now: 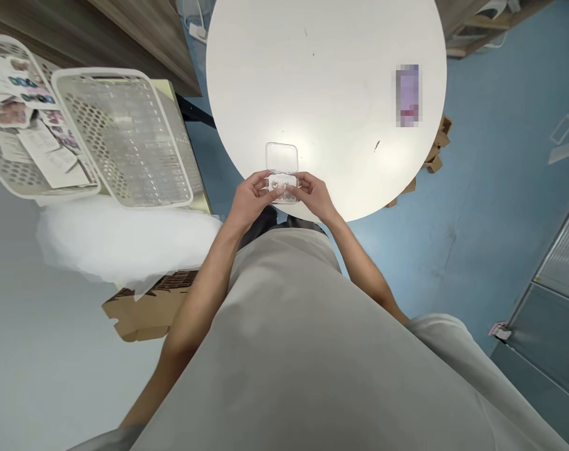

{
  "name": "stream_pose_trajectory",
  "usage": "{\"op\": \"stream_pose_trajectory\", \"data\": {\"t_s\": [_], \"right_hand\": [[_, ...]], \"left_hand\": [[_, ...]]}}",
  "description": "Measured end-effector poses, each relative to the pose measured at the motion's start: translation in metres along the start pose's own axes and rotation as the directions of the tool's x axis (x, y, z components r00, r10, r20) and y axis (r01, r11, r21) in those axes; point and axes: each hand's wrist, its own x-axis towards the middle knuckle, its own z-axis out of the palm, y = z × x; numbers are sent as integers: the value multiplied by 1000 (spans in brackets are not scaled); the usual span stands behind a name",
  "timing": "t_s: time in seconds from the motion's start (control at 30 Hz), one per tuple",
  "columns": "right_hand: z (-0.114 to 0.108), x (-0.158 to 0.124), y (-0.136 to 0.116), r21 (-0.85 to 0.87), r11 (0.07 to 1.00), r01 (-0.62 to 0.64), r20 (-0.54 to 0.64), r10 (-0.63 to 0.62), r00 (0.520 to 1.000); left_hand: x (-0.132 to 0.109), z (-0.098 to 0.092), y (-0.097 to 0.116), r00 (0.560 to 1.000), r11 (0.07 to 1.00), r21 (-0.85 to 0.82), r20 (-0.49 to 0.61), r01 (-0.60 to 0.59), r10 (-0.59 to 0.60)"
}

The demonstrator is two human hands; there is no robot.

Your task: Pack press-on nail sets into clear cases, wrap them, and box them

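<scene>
A small clear plastic case (283,196) lies at the near edge of the round white table (313,94). Its hinged lid (281,156) is flipped back, away from me. Inside sits a white insert card (281,180) with a few tiny shiny pieces on it, perhaps earrings, too small to name for sure. My left hand (254,199) grips the left side of the case, thumb over its front. On the other side my right hand (314,193) has its fingers at the right wall, its thumb reaching in over the card.
Left of the table stand a white plastic basket (148,202) and another basket (54,195) with cards and packets. Below them are a white plastic bag (125,241) and folded cardboard (146,316). A pixelated purple item (408,95) lies at the table's right.
</scene>
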Motion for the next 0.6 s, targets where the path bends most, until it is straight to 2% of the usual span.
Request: {"op": "stream_pose_trajectory", "data": {"t_s": [0.27, 0.6], "right_hand": [[6, -17, -15, -75, 995, 68, -43, -71, 997], [7, -21, -23, -126, 987, 102, -83, -113, 990]], "left_hand": [[-8, 11, 8, 991, 991, 48, -46, -122, 124], [-14, 17, 15, 973, 973, 91, -80, -210, 217]]}}
